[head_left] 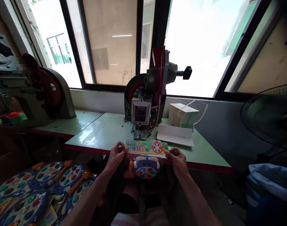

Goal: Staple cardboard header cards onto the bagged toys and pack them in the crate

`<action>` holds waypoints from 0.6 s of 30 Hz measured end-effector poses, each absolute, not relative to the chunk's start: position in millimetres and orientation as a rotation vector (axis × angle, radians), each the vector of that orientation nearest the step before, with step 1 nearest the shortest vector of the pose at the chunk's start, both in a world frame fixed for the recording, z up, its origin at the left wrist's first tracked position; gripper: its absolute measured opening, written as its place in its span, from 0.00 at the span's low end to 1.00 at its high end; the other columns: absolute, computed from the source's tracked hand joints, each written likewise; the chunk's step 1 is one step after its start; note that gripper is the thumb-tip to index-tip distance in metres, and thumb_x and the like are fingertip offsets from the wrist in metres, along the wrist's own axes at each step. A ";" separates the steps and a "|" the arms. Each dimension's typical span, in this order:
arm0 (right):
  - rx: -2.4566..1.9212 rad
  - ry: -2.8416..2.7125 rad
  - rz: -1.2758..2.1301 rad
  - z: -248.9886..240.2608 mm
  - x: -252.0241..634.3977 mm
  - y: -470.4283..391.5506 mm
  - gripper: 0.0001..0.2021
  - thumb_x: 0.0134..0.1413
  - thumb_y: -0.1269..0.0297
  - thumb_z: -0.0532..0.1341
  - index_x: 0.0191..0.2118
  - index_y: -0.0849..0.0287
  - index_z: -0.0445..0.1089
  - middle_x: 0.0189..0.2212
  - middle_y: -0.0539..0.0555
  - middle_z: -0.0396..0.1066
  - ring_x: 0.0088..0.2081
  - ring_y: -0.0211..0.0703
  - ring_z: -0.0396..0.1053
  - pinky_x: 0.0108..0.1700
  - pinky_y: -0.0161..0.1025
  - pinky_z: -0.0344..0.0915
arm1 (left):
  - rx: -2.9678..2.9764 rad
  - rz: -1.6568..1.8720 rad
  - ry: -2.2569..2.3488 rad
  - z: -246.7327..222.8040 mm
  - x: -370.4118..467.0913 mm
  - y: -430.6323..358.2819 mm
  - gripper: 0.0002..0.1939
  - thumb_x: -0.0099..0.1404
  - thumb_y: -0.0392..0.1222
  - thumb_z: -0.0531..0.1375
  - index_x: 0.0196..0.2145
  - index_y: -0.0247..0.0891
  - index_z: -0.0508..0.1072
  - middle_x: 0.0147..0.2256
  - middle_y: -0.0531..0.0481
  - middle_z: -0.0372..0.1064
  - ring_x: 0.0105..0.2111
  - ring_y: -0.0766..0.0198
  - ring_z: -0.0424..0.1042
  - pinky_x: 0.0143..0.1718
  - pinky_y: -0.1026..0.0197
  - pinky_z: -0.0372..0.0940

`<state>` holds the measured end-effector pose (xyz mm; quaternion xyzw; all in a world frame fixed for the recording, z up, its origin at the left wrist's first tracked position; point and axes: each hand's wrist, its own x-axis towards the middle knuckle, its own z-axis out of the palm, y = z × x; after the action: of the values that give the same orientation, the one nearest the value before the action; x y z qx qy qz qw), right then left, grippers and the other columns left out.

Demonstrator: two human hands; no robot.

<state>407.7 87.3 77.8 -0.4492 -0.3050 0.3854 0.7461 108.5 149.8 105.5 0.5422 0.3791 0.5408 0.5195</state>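
Note:
A printed header card (146, 147) with a round toy picture spans the gap between my hands at the table's front edge. Below it hangs a bagged blue whack-a-mole toy (146, 168) with colored knobs and an orange mallet (129, 171). My left hand (117, 153) pinches the card's left end. The right end is pinched by my right hand (177, 157). Just beyond the card stands a stapling machine (144, 103), its lower head close to the card's top edge. Whether the card touches the machine I cannot tell.
Several bagged toys (39, 188) are piled at the lower left. On the green table (93, 128), a stack of cards (183, 114) stands behind an open white box (175, 135). Another machine (46, 91) is at left, a fan (272, 116) and lined bin (270, 188) at right.

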 end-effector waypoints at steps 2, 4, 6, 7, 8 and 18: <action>-0.995 -0.648 0.833 83.4 419.1 101.2 0.24 0.23 0.58 0.82 0.24 0.58 0.69 0.22 0.44 0.68 0.25 0.35 0.67 0.29 0.34 0.68 | 1.306 1.299 0.887 110.3 122.8 173.5 0.18 0.53 0.46 0.69 0.30 0.42 0.62 0.20 0.59 0.69 0.19 0.66 0.70 0.23 0.65 0.64; -1.011 -0.619 0.832 88.5 428.5 114.9 0.26 0.19 0.57 0.83 0.23 0.58 0.68 0.21 0.44 0.68 0.24 0.35 0.67 0.29 0.34 0.68 | 1.309 1.295 0.875 114.8 135.2 195.7 0.17 0.51 0.44 0.68 0.29 0.42 0.62 0.19 0.59 0.68 0.18 0.65 0.69 0.23 0.65 0.65; -1.025 -0.587 0.826 92.9 435.5 127.4 0.27 0.16 0.57 0.83 0.22 0.58 0.67 0.20 0.45 0.68 0.24 0.36 0.68 0.28 0.35 0.68 | 1.307 1.284 0.871 118.7 145.1 214.7 0.16 0.48 0.42 0.67 0.29 0.42 0.61 0.18 0.59 0.67 0.17 0.65 0.68 0.22 0.64 0.65; -1.031 -0.577 0.821 94.7 438.2 133.0 0.27 0.14 0.57 0.83 0.22 0.58 0.67 0.19 0.45 0.68 0.24 0.36 0.68 0.28 0.35 0.68 | 1.308 1.279 0.872 120.6 148.9 222.6 0.16 0.47 0.41 0.66 0.29 0.42 0.61 0.18 0.59 0.67 0.17 0.65 0.68 0.22 0.63 0.65; -1.035 -0.572 0.817 96.2 440.4 138.1 0.27 0.14 0.57 0.83 0.21 0.58 0.67 0.19 0.45 0.68 0.24 0.37 0.68 0.28 0.35 0.68 | 1.311 1.273 0.872 122.4 151.9 229.2 0.16 0.47 0.40 0.66 0.28 0.42 0.61 0.18 0.59 0.67 0.17 0.65 0.68 0.21 0.63 0.64; -1.038 -0.583 0.807 98.5 450.2 165.1 0.25 0.16 0.61 0.81 0.22 0.57 0.67 0.18 0.45 0.68 0.22 0.37 0.66 0.24 0.33 0.63 | 1.352 1.253 0.868 132.0 156.7 251.3 0.13 0.48 0.35 0.64 0.28 0.42 0.62 0.21 0.59 0.63 0.19 0.68 0.65 0.22 0.65 0.62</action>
<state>450.2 165.1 98.5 -0.4756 -0.2668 0.3695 0.7524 156.7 251.3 132.0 0.5650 0.3626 0.5238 0.5244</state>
